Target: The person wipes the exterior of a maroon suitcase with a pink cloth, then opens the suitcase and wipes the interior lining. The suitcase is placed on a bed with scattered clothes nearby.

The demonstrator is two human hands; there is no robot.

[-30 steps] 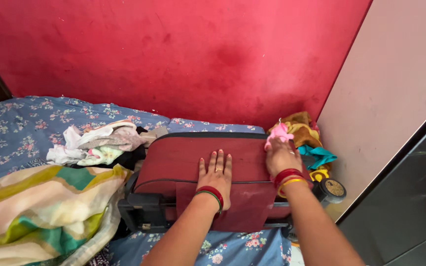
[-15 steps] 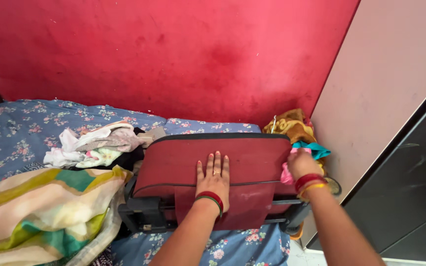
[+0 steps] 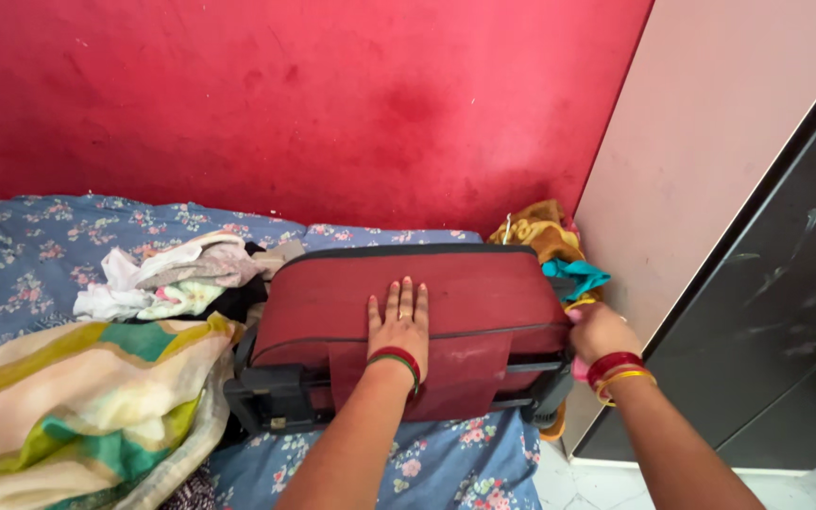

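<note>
One red suitcase, lying closed on the bed. Left hand: spread flat, palm down on the lid's middle. Right hand: curled at the suitcase's right end; what it grips, cannot tell. One pile of clothes left of the left hand; one striped blanket nearer. One yellow and teal bundle beyond the right hand.
</note>
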